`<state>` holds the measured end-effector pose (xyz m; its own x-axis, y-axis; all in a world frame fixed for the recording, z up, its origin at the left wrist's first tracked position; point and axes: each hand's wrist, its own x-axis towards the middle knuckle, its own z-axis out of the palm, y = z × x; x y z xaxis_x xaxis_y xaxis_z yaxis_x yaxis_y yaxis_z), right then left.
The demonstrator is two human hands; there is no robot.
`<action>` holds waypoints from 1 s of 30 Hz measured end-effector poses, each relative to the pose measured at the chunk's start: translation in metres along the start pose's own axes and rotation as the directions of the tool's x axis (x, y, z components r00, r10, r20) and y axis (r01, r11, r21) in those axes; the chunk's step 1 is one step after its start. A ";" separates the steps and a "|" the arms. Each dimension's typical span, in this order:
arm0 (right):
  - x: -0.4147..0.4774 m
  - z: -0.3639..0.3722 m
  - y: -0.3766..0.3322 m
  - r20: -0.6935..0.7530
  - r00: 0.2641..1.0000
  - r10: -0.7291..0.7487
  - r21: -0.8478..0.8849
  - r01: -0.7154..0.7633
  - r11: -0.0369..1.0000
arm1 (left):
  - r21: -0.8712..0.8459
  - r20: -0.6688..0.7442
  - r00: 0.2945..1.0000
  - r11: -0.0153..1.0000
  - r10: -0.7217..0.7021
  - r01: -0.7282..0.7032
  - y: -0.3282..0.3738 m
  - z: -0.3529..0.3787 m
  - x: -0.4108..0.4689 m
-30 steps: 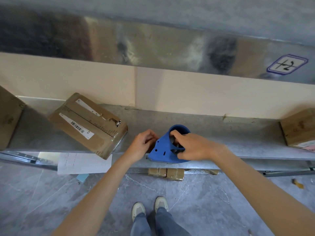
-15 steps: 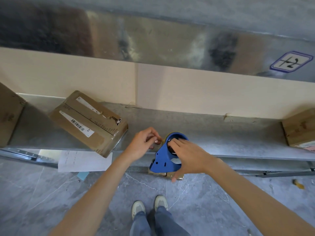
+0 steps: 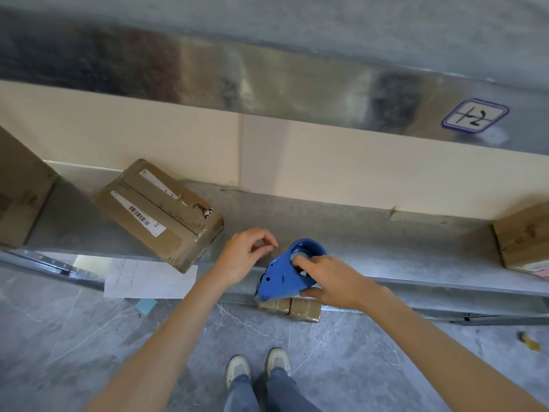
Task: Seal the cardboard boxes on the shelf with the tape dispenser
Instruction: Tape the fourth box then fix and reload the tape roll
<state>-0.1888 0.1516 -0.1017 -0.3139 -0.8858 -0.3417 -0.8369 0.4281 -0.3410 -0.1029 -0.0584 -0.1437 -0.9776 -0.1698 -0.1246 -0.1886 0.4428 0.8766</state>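
At the far left I see a cardboard box (image 3: 20, 197) cut off by the edge of view, standing on the metal shelf (image 3: 371, 233). Just right of it a second cardboard box with a barcode label (image 3: 160, 212) lies skewed on the shelf, its near corner hanging over the front lip. Its top seam is already covered with clear tape. Below that corner a white sheet of paper (image 3: 148, 278) hangs from the shelf's front, with a small blue scrap (image 3: 146, 305) under it on the grey floor (image 3: 89, 337).

Near the middle, my left hand (image 3: 246, 257) is over the shelf's front edge, fingers curled, thumb and fingertips pinched on what looks like a short brown strip of tape (image 3: 277, 251) running to the dispenser. The blue tape dispenser (image 3: 282, 278) sits just beside that hand at the shelf's front edge, tilted, its round end on the shelf and its narrow end past the lip. My right hand (image 3: 332, 281) grips it, fingers curled into the roll's opening and thumb along its lower edge. Directly beneath, a small taped brown bundle (image 3: 291, 307) lies under the shelf, and my shoes (image 3: 258, 367) show lower down.

Further right the shelf surface is bare metal. A hand-marked label (image 3: 475, 115) is stuck on the metal panel above. At the far right another cardboard box (image 3: 523, 236) stands on the shelf, partly out of view, well apart from the dispenser.
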 end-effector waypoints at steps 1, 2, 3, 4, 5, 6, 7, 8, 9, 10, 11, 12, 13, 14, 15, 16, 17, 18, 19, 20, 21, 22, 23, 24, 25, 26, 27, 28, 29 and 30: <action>-0.004 0.002 0.001 -0.006 1.000 -0.005 0.008 0.005 1.000 | -0.020 -0.005 1.000 1.000 0.005 -0.005 0.002 -0.002 -0.002; -0.007 0.003 0.001 -0.018 1.000 -0.011 0.012 0.012 1.000 | -0.048 -0.011 1.000 0.999 0.008 -0.009 0.004 -0.005 -0.005; -0.011 0.004 0.002 -0.030 0.999 -0.015 0.018 0.016 1.000 | -0.075 -0.022 1.000 0.997 0.012 -0.014 0.007 -0.008 -0.008; -0.014 0.004 0.002 -0.044 0.999 -0.024 0.029 0.025 0.999 | -0.098 -0.037 0.999 0.995 0.020 -0.023 0.010 -0.011 -0.011; -0.016 0.004 0.002 -0.059 0.998 -0.035 0.042 0.037 0.998 | -0.112 -0.048 0.998 0.993 0.031 -0.037 0.013 -0.015 -0.013; -0.018 0.005 0.002 -0.069 0.996 -0.047 0.049 0.050 0.998 | -0.113 -0.055 0.997 0.992 0.048 -0.054 0.017 -0.018 -0.016; -0.020 0.005 0.002 -0.076 0.995 -0.060 0.049 0.064 0.997 | -0.097 -0.058 0.996 0.992 0.073 -0.078 0.022 -0.021 -0.019; -0.021 0.005 0.002 -0.081 0.994 -0.070 0.045 0.074 0.996 | -0.074 -0.060 0.993 0.991 0.104 -0.108 0.028 -0.023 -0.023; -0.022 0.003 0.001 -0.088 0.994 -0.070 0.050 0.074 0.996 | -0.050 -0.062 0.988 0.988 0.141 -0.144 0.033 -0.025 -0.026; -0.023 0.000 0.000 -0.099 0.993 -0.063 0.057 0.069 0.996 | -0.029 -0.069 0.982 0.983 0.178 -0.181 0.038 -0.026 -0.029; -0.023 -0.003 0.000 -0.120 0.991 -0.062 0.057 0.070 0.996 | -0.015 -0.083 0.974 0.977 0.213 -0.215 0.044 -0.027 -0.032; -0.023 -0.008 0.000 -0.147 0.987 -0.068 0.048 0.076 0.996 | -0.011 -0.101 0.966 0.971 0.237 -0.240 0.048 -0.028 -0.035; -0.023 -0.013 0.000 -0.164 0.983 -0.080 0.035 0.087 0.996 | -0.015 -0.117 0.960 0.966 0.253 -0.256 0.052 -0.030 -0.038; -0.024 -0.018 0.000 -0.171 0.981 -0.091 0.036 0.099 0.994 | -0.018 -0.127 0.957 0.964 0.260 -0.264 0.056 -0.031 -0.040; -0.024 -0.021 0.000 -0.171 0.980 -0.105 0.053 0.116 0.992 | -0.026 -0.129 0.957 0.964 0.259 -0.264 0.059 -0.032 -0.043; -0.026 -0.025 -0.001 -0.165 0.980 -0.115 0.080 0.130 0.988 | -0.049 -0.128 0.961 0.966 0.247 -0.255 0.061 -0.032 -0.045; -0.028 -0.027 -0.002 -0.169 0.976 -0.137 0.098 0.155 0.983 | -0.085 -0.133 0.965 0.968 0.224 -0.236 0.063 -0.033 -0.047; -0.029 -0.029 -0.002 -0.181 0.971 -0.154 0.106 0.175 0.979 | -0.122 -0.151 0.969 0.969 0.194 -0.213 0.064 -0.032 -0.050; -0.029 -0.031 -0.003 -0.199 0.966 -0.165 0.120 0.191 0.974 | -0.154 -0.179 0.971 0.970 0.161 -0.190 0.066 -0.032 -0.053; -0.028 -0.032 -0.004 -0.211 0.965 -0.153 0.152 0.187 0.970 | -0.186 -0.209 0.969 0.968 0.130 -0.170 0.067 -0.031 -0.055; -0.027 -0.034 -0.006 -0.220 0.966 -0.134 0.204 0.180 0.962 | -0.219 -0.236 0.966 0.962 0.106 -0.160 0.068 -0.031 -0.057; -0.027 -0.036 -0.008 -0.236 0.965 -0.113 0.255 0.174 0.951 | -0.255 -0.261 0.961 0.954 0.087 -0.156 0.070 -0.031 -0.059; -0.026 -0.038 -0.010 -0.265 0.959 -0.101 0.291 0.180 0.940 | -0.290 -0.286 0.956 0.944 0.071 -0.157 0.072 -0.032 -0.061; -0.026 -0.039 -0.012 -0.305 0.946 -0.105 0.305 0.201 0.931 | -0.318 -0.307 0.950 0.934 0.060 -0.162 0.074 -0.032 -0.063; -0.026 -0.040 -0.015 -0.345 0.932 -0.114 0.313 0.229 0.922 | -0.336 -0.326 0.944 0.926 0.056 -0.171 0.076 -0.034 -0.064; -0.027 -0.040 -0.017 -0.382 0.916 -0.121 0.324 0.255 0.911 | -0.354 -0.337 0.940 0.918 0.055 -0.181 0.078 -0.036 -0.065; -0.028 -0.040 -0.019 -0.416 0.902 -0.118 0.342 0.275 0.899 | -0.372 -0.337 0.940 0.909 0.055 -0.186 0.080 -0.037 -0.066; -0.028 -0.041 -0.022 -0.448 0.887 -0.110 0.359 0.291 0.887 | -0.394 -0.325 0.944 0.899 0.057 -0.190 0.082 -0.038 -0.067; -0.028 -0.041 -0.024 -0.477 0.873 -0.105 0.368 0.306 0.878 | -0.418 -0.312 0.948 0.888 0.059 -0.193 0.084 -0.037 -0.068; -0.027 -0.041 -0.026 -0.499 0.861 -0.099 0.373 0.317 0.872 | -0.453 -0.300 0.952 0.870 0.055 -0.193 0.085 -0.036 -0.069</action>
<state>-0.1771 0.1574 -0.0481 -0.4111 -0.8943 0.1768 -0.6618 0.1593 -0.7326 -0.0484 -0.0410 -0.0436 -0.9131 -0.4019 0.0690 0.0667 0.0195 0.9976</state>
